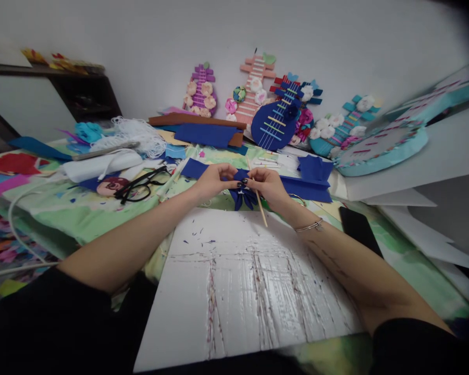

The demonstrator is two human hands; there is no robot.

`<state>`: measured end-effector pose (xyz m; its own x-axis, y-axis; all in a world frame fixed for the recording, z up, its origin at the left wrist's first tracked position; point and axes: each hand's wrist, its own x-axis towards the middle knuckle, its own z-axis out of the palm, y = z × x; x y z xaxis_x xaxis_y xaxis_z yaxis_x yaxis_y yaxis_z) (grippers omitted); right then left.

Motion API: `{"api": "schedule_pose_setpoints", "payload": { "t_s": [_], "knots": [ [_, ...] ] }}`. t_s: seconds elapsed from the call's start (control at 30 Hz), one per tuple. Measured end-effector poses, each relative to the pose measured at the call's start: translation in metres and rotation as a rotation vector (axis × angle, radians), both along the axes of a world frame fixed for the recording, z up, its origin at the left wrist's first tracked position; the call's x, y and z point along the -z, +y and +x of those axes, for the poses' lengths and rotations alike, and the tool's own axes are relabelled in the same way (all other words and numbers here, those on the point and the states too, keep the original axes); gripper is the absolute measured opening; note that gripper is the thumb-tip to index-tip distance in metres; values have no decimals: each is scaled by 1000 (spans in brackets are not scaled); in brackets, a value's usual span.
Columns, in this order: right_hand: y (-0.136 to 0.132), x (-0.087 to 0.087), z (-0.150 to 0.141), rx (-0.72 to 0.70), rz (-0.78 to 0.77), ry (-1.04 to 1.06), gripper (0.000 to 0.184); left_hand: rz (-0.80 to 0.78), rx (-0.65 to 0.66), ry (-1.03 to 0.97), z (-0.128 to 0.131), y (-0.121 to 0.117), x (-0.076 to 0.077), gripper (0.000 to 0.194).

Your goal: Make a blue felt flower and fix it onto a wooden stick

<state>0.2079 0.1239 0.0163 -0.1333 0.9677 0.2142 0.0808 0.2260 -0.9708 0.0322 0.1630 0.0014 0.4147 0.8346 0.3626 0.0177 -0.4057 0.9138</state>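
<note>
Between my two hands is a dark blue flower (243, 199) of folded petals, held up over the far edge of a scored white board (234, 291). My left hand (214, 179) pinches its left side with thumb and fingers. On the other side, my right hand (269, 185) grips it near the thumb, along with a thin wooden stick (262, 211) that slants down toward the board. The fingertips of both hands nearly meet, so the flower's middle is partly hidden. Small blue scraps lie on the board. Blue strips (305, 188) lie behind my hands.
Black glasses (140, 186) and a white glue gun (101, 166) lie left, with a white cord trailing off the table. A black phone (359, 229) is on the right. Decorated instrument shapes (273, 125) lean against the wall behind stacked coloured sheets (203, 134). White panels (418, 156) stand at right.
</note>
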Motion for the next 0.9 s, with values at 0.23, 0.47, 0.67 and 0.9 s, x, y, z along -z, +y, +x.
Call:
{"api": "schedule_pose_setpoints", "payload": {
  "t_s": [0.23,0.47,0.67,0.9],
  "knots": [
    [0,0,2,10,-33,-1,27,-84,72,-74,1,7,7,21],
    [-2,-3,0,13,30,-63,26,-92,21,5,0,3,1,21],
    [-1,1,-4,10,72,-84,28,-196,70,-224,0,-4,-4,32],
    [-1,2,-4,8,43,-52,31,-218,55,-290,2,-2,1,30]
  ]
}}
